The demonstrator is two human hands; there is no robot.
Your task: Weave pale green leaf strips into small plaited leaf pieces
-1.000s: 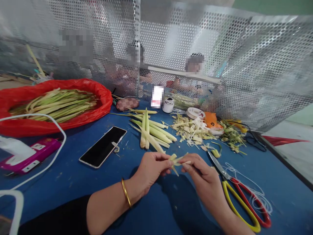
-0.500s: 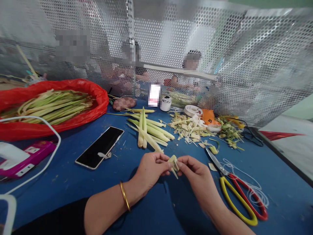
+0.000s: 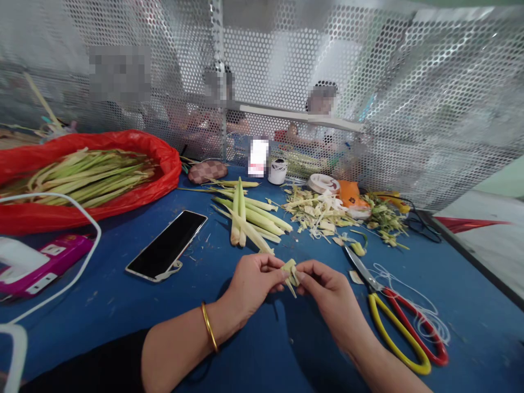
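Both hands meet over the blue table [image 3: 123, 305]. My left hand [image 3: 251, 281], with a gold bangle on its wrist, pinches a small folded piece of pale leaf strip [image 3: 291, 270]. My right hand [image 3: 327, 292] pinches the same piece from the other side. Just beyond them lies a bundle of pale green stalks [image 3: 249, 215]. A pair of scissors [image 3: 393, 319] with red and yellow handles lies to the right of my right hand, on white string [image 3: 426, 314].
A red bag [image 3: 94, 202] of green stalks sits at the back left. A black phone [image 3: 167, 244] lies left of the stalks, a pink device [image 3: 49, 265] with a white cable further left. Leaf trimmings [image 3: 323, 210] lie behind. A perforated metal screen [image 3: 368, 82] fences the table, people behind it.
The loose ends of the strip that stuck out between my fingers a second ago are now folded into a compact piece. My hands have drawn closer together.
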